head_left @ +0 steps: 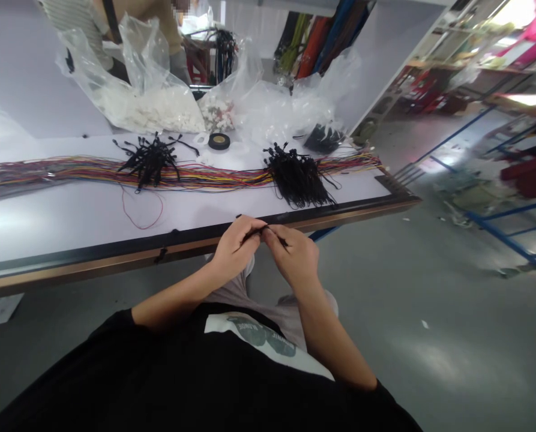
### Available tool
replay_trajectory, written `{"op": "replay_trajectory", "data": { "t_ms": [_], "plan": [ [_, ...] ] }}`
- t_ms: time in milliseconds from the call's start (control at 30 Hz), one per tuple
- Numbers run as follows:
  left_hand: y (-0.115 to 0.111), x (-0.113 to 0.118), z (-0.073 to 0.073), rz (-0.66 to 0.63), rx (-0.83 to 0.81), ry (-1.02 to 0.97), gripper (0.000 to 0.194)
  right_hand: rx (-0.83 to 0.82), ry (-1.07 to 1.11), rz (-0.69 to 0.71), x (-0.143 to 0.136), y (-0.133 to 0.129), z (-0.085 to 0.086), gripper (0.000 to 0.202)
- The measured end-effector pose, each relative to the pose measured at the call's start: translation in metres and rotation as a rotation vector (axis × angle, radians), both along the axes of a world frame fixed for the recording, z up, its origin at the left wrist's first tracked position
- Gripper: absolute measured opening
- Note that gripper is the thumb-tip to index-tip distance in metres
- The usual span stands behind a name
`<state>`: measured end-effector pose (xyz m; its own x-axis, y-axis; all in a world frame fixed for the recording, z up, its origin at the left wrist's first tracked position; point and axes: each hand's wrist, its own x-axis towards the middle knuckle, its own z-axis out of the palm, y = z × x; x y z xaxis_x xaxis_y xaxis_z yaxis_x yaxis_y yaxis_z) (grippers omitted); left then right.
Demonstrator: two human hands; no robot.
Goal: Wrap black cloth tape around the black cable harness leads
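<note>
My left hand (235,247) and my right hand (295,252) meet fingertip to fingertip at the table's front edge. Both are closed, pinching a short dark cable (255,233) between thumbs and forefingers; most of it is hidden by the fingers. Beyond them on the white tabletop lies a pile of short black cables (300,177) with small connectors at their ends. A smaller, looser pile of black cables (151,159) sits further left. Both piles rest on a long bundle of coloured wires (222,179) that runs across the table.
Clear plastic bags (146,105) of small white parts line the back, beside a roll of black tape (219,141). A thin red wire loop (160,210) lies on the tabletop. Dark trim (191,233) edges the table. Behind the bags a person's torso (137,24) shows through an opening.
</note>
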<state>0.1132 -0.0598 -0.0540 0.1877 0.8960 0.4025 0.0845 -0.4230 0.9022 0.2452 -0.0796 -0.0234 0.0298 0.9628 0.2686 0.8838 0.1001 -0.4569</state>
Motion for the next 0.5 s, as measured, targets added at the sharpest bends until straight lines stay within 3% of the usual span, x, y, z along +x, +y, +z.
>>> {"op": "replay_trajectory", "data": {
  "t_ms": [200,333,400,500],
  "plan": [
    [0.004,0.003,0.001,0.073,-0.006,-0.037,0.013,0.028,-0.167,-0.011,-0.003,-0.003,0.002,0.026],
    [0.006,0.004,0.005,0.012,-0.063,-0.154,0.011,0.099,-0.243,0.027,0.003,-0.004,0.001,0.032],
    [0.005,0.004,0.007,-0.041,-0.141,-0.222,0.01,0.18,-0.269,0.064,0.008,-0.003,-0.001,0.032],
    [0.002,0.005,0.01,-0.123,-0.365,-0.401,0.034,0.352,-0.258,0.131,0.012,-0.002,-0.007,0.03]
  ]
}}
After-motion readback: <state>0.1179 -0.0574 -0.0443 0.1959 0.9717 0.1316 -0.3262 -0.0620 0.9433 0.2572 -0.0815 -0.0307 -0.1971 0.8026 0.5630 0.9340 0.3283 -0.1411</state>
